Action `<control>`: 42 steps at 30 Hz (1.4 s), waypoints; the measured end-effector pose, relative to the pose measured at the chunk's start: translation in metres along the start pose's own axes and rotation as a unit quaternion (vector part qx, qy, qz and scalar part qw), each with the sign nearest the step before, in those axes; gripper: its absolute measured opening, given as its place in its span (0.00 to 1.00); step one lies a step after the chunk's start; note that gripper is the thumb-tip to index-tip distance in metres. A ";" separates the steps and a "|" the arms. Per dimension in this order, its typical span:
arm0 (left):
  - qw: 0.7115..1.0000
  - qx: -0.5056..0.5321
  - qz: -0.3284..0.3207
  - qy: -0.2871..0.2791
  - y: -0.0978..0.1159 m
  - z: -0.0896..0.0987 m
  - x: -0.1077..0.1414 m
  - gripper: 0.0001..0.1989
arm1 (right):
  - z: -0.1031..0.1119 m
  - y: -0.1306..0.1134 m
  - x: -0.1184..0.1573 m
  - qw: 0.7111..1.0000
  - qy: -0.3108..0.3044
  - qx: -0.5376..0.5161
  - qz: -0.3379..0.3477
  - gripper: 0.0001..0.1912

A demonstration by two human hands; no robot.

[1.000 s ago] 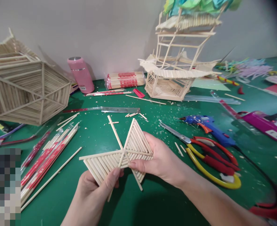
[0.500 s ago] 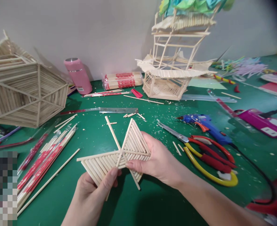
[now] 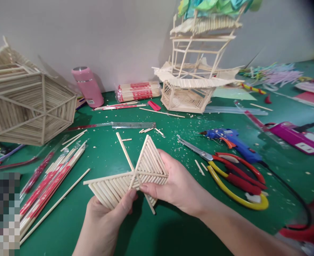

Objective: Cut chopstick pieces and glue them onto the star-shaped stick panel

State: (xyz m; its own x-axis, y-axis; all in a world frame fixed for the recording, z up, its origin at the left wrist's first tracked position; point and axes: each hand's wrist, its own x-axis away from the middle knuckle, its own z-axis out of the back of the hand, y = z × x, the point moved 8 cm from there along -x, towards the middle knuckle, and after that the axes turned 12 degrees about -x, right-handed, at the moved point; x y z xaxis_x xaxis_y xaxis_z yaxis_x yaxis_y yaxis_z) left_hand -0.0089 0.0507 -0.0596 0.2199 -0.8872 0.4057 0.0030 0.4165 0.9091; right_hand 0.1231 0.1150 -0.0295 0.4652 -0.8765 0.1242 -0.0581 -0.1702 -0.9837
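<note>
Between my two hands is a flat panel of thin wooden sticks [image 3: 106,189], held above the green table. Crossed sticks meet at its middle, and rows of shorter sticks fill some of the wedges; at the upper left a bare stick juts out. My left hand [image 3: 106,217] pinches the lower left part, thumb on top near the centre. On the right side, my right hand [image 3: 167,183] grips the panel with its thumb across the front. The fingers behind the panel are mostly hidden.
Scissors [image 3: 226,177] and a blue glue gun [image 3: 234,142] with a cord lie at right. Packaged chopsticks [image 3: 55,174] lie left. A stick pavilion model [image 3: 191,81], a pink bottle [image 3: 87,87] and a larger stick structure [image 3: 31,103] stand behind. Stick scraps dot the green table [image 3: 103,153].
Both hands and the stick panel have shifted slightly left. The grip looks the same, and the things on the table have stayed where they were.
</note>
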 end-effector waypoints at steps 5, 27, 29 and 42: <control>1.000 0.006 0.003 0.022 0.003 0.002 0.001 0.10 | -0.002 0.000 0.000 1.000 -0.005 -0.014 -0.002 0.27; 0.996 0.075 0.031 -0.033 0.001 -0.003 0.003 0.11 | 0.000 0.001 -0.002 0.998 -0.010 -0.069 -0.010 0.28; 0.997 0.065 0.029 -0.032 0.000 -0.003 0.003 0.12 | 0.000 0.001 -0.001 0.998 -0.008 -0.062 -0.009 0.27; 0.999 0.041 0.016 -0.027 -0.001 -0.002 0.000 0.15 | 0.001 0.002 -0.001 0.999 -0.011 -0.050 -0.006 0.24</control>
State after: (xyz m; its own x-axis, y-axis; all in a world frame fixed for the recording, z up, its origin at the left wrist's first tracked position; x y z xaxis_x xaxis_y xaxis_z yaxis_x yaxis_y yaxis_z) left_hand -0.0071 0.0508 -0.0606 0.1662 -0.8839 0.4371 -0.0831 0.4291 0.8994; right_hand 0.1229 0.1161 -0.0317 0.4859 -0.8640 0.1320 -0.1404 -0.2262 -0.9639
